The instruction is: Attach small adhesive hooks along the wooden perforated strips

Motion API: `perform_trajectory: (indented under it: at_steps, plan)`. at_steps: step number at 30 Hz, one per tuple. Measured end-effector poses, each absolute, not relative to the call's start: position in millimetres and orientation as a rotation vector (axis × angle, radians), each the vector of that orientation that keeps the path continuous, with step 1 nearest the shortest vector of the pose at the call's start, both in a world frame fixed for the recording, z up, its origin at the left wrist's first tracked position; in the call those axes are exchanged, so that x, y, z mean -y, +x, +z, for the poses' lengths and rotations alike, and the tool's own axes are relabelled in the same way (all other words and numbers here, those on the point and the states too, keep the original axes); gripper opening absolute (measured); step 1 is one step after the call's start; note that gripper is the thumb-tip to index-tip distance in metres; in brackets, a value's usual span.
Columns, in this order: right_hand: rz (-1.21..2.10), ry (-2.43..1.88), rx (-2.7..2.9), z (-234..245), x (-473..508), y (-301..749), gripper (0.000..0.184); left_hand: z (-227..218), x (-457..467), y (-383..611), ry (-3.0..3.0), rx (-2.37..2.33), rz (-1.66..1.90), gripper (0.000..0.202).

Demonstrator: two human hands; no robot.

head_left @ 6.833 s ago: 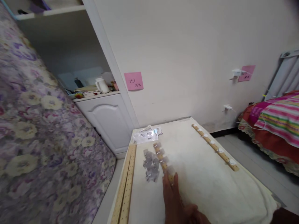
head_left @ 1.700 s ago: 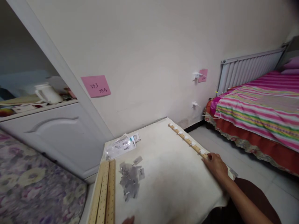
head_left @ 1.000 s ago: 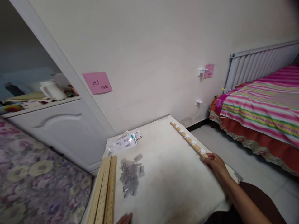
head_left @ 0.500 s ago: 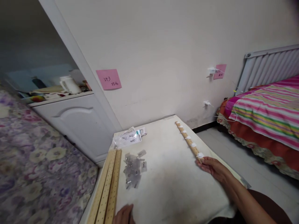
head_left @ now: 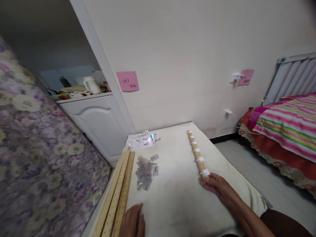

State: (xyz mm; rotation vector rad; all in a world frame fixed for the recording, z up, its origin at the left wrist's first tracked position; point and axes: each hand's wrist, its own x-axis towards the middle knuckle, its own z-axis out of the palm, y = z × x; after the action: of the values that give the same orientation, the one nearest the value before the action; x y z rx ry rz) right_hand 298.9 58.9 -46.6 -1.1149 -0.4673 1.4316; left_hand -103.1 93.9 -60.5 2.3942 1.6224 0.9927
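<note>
My right hand (head_left: pixel 219 187) grips the near end of a narrow wooden strip (head_left: pixel 198 164) on the right side of the table. Along that strip sit several white tags with small metal rings or hooks, too small to make out fully. My left hand (head_left: pixel 133 221) rests on the tabletop at the lower left, holding nothing visible. Beside it lie several long wooden strips with drilled holes (head_left: pixel 120 194). Farther up from that hand is a loose pile of small clear plastic packets (head_left: pixel 145 172), each with something small inside.
Printed plastic packaging (head_left: pixel 142 141) lies at the table's far left corner. A pale cloth covers the table (head_left: pixel 172 197), which stands against the wall. Floral fabric (head_left: pixel 49 164) hangs at left near a white cabinet (head_left: pixel 96 121). On the right is a bed (head_left: pixel 283 121).
My left hand has come farther into view, up beside the long strips. My right hand still grips the narrow strip, which now lies at a steeper angle. The camera view has turned slightly left.
</note>
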Motion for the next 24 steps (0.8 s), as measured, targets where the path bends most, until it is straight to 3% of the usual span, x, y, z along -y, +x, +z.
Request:
perform_trajectory:
  at_steps: [7, 11, 15, 20, 24]
  plan:
    - [1.529, -1.137, 0.575, -45.9, -42.1, 239.2, 0.047, -31.2, -66.2, -7.9, 2.254, -1.468, 1.071, 0.047]
    - [1.566, -1.114, 0.724, -49.4, -33.1, 205.0, 0.042, -9.5, -57.2, 46.6, 2.223, -1.383, 0.938, 0.076]
    - [1.487, -1.19, 0.946, -57.1, -28.9, 186.0, 0.034, -10.4, -56.8, 63.1, 2.148, -1.393, 0.877, 0.092]
    - [1.611, -1.114, 0.925, -63.2, -22.4, 177.3, 0.032, -25.7, -57.8, 57.7, 2.13, -1.376, 0.966, 0.077]
    - [1.734, -1.0, 0.93, -57.3, -14.6, 176.1, 0.041, -28.4, -59.8, 52.7, 2.131, -1.345, 0.986, 0.066]
